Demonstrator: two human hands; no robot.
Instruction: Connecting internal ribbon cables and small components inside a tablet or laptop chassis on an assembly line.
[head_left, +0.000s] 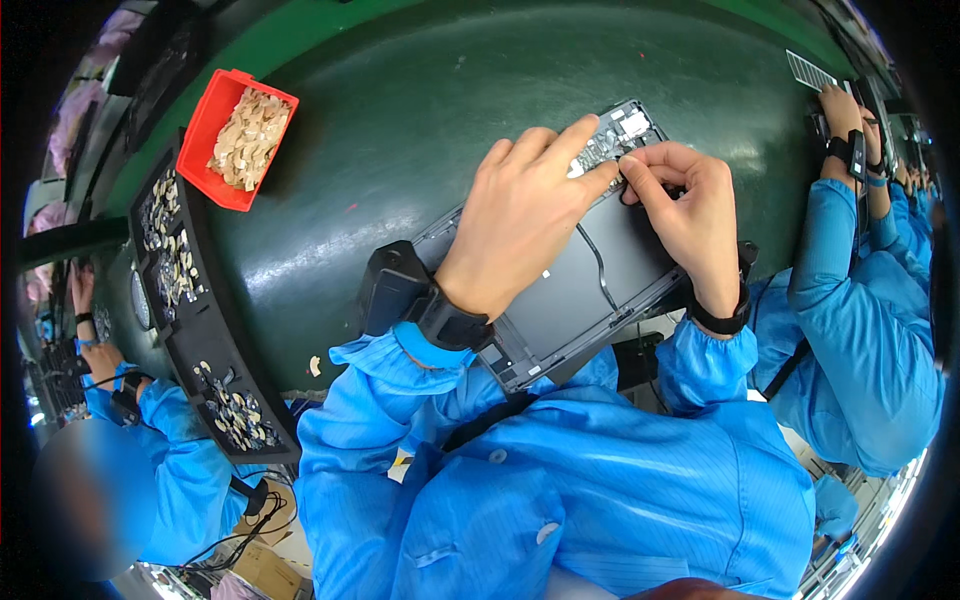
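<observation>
A flat dark grey tablet-like casing (550,320) lies tilted in front of me, its near end at the table's edge by my body. At its far end a circuit board (632,128) with silvery and white parts shows. My left hand (525,215) rests across the casing's far left side, fingers stretched out, its thumb tip by the board. My right hand (695,205) pinches thumb and index finger together at the board's near right edge, next to the left thumb. What they hold is hidden. A black cable (597,262) runs down the casing from near the left hand.
A red bin (194,150) of tan pieces stands at the far left. Beside it a long black tray (190,325) holds many small parts. One loose piece (315,366) lies near the table's edge. Co-workers in blue sleeves (828,235) sit on both sides.
</observation>
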